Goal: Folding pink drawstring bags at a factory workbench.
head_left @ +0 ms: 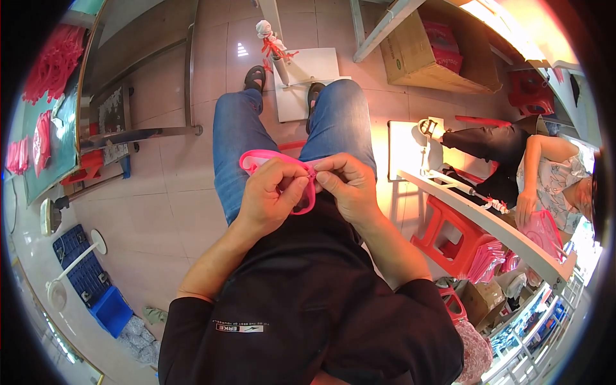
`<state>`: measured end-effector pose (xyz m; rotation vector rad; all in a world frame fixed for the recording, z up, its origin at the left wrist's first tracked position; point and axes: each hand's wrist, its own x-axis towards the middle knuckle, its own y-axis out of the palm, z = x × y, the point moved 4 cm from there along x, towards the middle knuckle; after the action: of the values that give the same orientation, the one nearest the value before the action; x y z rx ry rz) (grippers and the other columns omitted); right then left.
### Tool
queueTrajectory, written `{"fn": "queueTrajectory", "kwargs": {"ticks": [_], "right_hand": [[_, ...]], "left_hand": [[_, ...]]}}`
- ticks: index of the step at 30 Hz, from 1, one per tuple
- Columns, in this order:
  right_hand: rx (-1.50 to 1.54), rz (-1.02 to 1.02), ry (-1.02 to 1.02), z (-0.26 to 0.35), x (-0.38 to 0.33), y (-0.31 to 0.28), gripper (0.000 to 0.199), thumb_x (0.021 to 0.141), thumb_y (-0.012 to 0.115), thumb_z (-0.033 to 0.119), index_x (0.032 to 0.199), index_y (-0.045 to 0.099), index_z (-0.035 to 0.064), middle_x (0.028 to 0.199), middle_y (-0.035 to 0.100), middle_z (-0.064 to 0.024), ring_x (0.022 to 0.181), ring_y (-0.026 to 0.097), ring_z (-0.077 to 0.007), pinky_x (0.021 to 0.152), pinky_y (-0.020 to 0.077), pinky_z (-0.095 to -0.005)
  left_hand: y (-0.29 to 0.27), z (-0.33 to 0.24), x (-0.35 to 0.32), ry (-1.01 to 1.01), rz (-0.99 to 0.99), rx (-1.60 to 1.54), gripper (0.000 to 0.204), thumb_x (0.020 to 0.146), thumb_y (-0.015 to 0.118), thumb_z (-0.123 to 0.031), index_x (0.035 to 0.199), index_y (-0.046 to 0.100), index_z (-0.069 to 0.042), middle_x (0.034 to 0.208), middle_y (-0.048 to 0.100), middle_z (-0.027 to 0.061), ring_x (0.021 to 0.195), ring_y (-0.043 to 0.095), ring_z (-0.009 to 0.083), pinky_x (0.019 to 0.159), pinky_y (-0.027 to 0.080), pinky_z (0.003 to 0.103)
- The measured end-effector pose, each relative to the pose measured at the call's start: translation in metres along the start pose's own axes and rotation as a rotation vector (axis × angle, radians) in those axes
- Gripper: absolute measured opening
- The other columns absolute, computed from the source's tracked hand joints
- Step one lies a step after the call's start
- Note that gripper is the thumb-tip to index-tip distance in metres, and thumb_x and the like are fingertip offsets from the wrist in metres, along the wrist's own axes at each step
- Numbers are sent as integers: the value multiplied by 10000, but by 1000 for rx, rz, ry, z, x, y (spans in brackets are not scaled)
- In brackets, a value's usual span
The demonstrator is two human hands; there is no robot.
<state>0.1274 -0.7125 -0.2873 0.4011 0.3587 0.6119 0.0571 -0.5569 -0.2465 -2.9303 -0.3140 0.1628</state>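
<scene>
Tiled workshop floor point(173, 212), red stool point(449, 234), both hands' fingers point(292, 189) pinching pink band point(263, 157) over lap

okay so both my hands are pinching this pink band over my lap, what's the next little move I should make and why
Probably keep the right hand pinched where it is and slide the left hand along the pink band toward its free loop. Both hands' fingertips meet at one spot, while the rest of the band curls loose over the left thigh, so that slack part looks unhandled.
</scene>
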Motion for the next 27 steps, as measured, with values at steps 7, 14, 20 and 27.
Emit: {"fn": "queueTrajectory", "kwargs": {"ticks": [7,14,20,27], "right_hand": [[-76,-13,-52,2,-1,1,82,957,637,-15,1038,630,-11,996,711,-110,799,672,-125,760,578,-263],[-7,-8,-43,2,-3,4,105,955,638,-21,1051,598,-4,955,694,-101,790,677,-136,755,580,-269],[-42,9,-41,2,-3,5,100,957,635,-18,1045,589,-4,929,682,-96,776,671,-137,741,570,-264],[-76,7,-63,7,-4,9,78,957,633,-22,1026,601,-5,914,690,-88,773,665,-123,730,562,-254]], "left_hand": [[2,2,-1,-60,4,-114,60,935,652,-19,995,655,-18,872,631,35,631,588,77,578,472,230],[-1,-2,3,-82,70,-125,214,938,630,2,1150,650,-25,822,606,16,620,523,55,579,438,224],[-1,-8,5,-48,131,-66,266,932,631,18,1191,642,-41,762,605,-3,637,525,61,590,438,231],[0,-2,2,-2,115,-60,102,945,659,-18,1040,623,-29,778,623,13,637,580,85,572,466,244]]}}
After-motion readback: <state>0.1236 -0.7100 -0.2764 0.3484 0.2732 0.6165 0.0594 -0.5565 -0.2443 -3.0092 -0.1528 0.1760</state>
